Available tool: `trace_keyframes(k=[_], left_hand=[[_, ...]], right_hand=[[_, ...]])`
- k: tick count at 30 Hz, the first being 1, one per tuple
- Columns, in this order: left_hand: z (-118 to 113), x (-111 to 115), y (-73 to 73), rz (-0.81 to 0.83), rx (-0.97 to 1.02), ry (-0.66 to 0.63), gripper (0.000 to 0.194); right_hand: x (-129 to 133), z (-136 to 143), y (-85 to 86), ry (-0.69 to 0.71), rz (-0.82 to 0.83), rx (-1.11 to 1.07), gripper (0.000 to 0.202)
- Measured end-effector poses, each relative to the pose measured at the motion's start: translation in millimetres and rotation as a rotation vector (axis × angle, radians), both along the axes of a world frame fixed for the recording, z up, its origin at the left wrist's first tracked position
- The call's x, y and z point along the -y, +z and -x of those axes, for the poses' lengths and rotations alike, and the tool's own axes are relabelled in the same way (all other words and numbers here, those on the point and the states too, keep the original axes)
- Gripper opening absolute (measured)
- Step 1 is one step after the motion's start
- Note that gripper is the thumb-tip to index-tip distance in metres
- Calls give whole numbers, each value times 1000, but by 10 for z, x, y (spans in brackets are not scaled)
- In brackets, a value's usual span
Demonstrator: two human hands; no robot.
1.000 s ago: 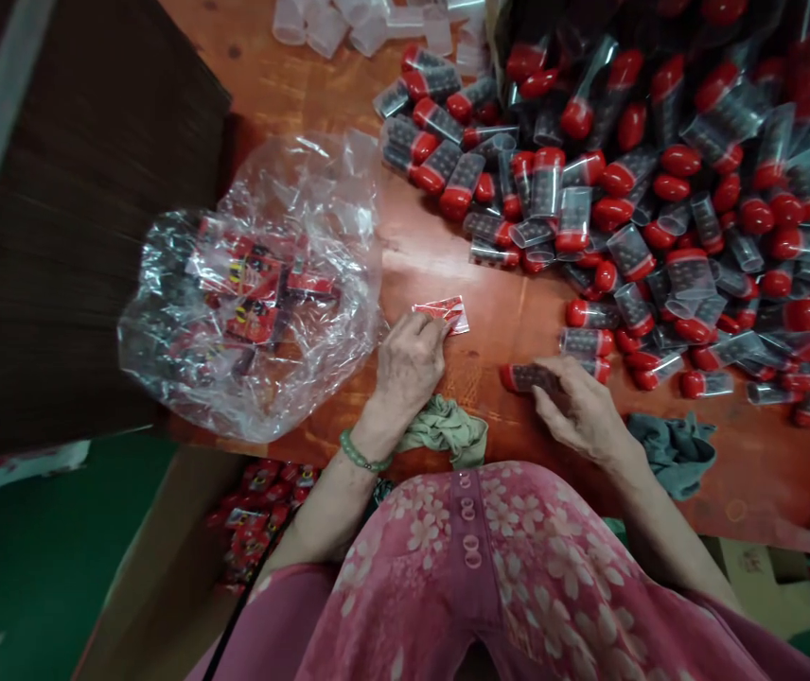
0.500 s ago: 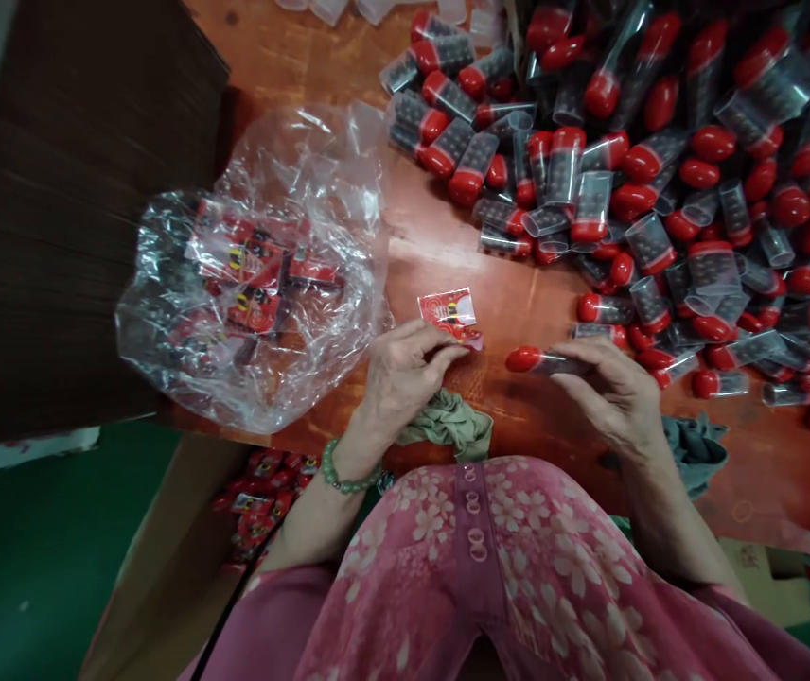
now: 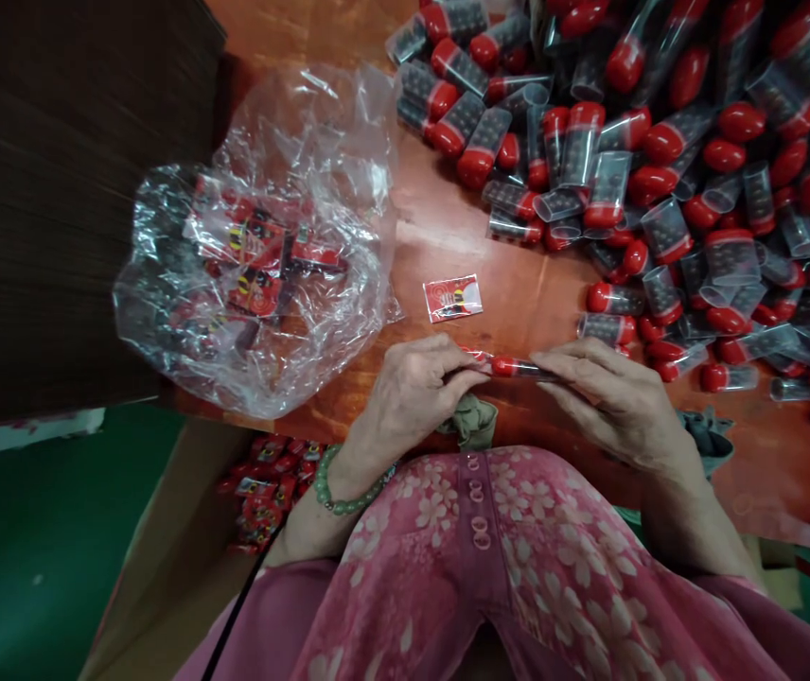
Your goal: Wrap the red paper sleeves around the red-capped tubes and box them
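My left hand (image 3: 425, 383) is closed in a pinch on a small red printed packet (image 3: 477, 353), mostly covered by my fingers. My right hand (image 3: 604, 388) grips a clear tube with a red cap (image 3: 511, 366), dark inside, lying sideways with its red end toward my left hand. The red end meets or nearly meets the packet; I cannot tell whether it is inside it. Just beyond my left hand, another red printed packet (image 3: 453, 299) lies flat on the wooden table (image 3: 440, 213).
Many red-capped clear tubes (image 3: 607, 189) are heaped at the right and back. A crumpled clear plastic bag (image 3: 348, 189) with red packets lies left, beside a dark box (image 3: 79, 208). Green cloth (image 3: 474, 424) sits at the table edge. Below, a carton (image 3: 156, 558) holds red packets.
My right hand has brought the tube left, so its red end is now at the packet in my left hand. The view has shifted slightly.
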State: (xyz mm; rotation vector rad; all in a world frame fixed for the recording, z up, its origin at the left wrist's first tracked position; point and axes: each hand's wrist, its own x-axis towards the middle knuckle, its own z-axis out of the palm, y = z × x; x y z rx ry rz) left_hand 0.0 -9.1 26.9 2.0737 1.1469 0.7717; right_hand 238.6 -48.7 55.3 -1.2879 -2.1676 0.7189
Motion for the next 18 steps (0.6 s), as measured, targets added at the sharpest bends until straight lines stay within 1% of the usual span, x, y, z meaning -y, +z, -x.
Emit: trace_keyframes(k=[2,5,12,15,18], left_hand=[[-9,23,-4,-55,-79,-28,13],[-24,51,-11,-106,-182,-51,18],[12,54,-67,-71,-236,-103,22],[31,57,-63,-51,-273,-138,24],[36,54,-43,-38,-325,-188,22]], right_hand=[[-12,-4,34,42,45,64,38],[-47,8,77,62,91,129,33],[-141,36,89,177,131,246,25],[-176,66,109,209,151,270,26],[-219,108,162,269,205,296,27]])
